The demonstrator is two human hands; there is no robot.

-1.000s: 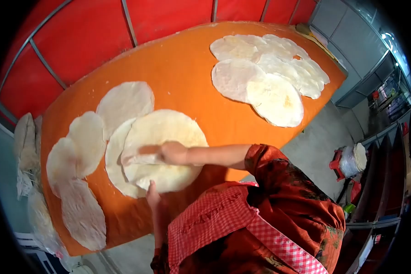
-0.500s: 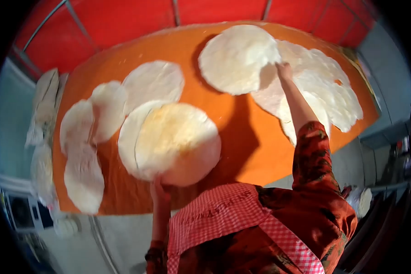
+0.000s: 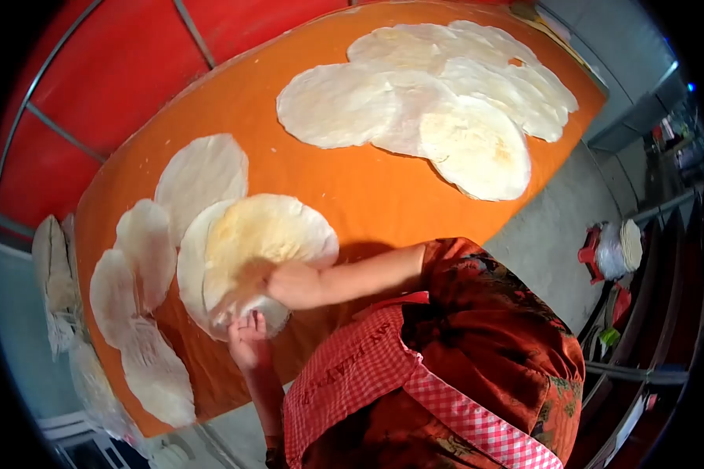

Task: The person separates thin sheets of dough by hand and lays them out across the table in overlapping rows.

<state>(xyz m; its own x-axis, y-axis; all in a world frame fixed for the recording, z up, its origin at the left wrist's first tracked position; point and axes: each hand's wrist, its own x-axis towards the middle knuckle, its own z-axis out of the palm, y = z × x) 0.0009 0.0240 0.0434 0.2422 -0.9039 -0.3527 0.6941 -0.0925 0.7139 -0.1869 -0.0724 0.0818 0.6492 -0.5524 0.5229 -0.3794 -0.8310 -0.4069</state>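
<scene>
Two overlapping round flatbreads lie near me, the upper flatbread [image 3: 246, 227] toasted yellow in the middle. My left hand [image 3: 248, 341] is at their near edge, its fingers apart, with no clear grip on the bread. Over the near part of the upper bread is my right hand [image 3: 292, 285], blurred, its fingers reaching toward my left hand; I cannot make out whether they hold the bread. Beyond them, a thin pale flatbread [image 3: 332, 105] lies flat against a spread group of overlapping sheets, with a browner round [image 3: 481, 148] at its near side.
An orange cloth [image 3: 289, 172] covers the table. Several thin sheets [image 3: 145, 250] lie along its left side, and folded fabric and plastic bags [image 3: 51, 266] hang by the left edge. A red panel wall [image 3: 117, 70] stands behind. At the right are a stool with a wrapped stack [image 3: 618, 250] and shelves.
My right hand has let go of the far flatbread, which now lies flat, and has come back to the near one beside my left hand. The view has turned.
</scene>
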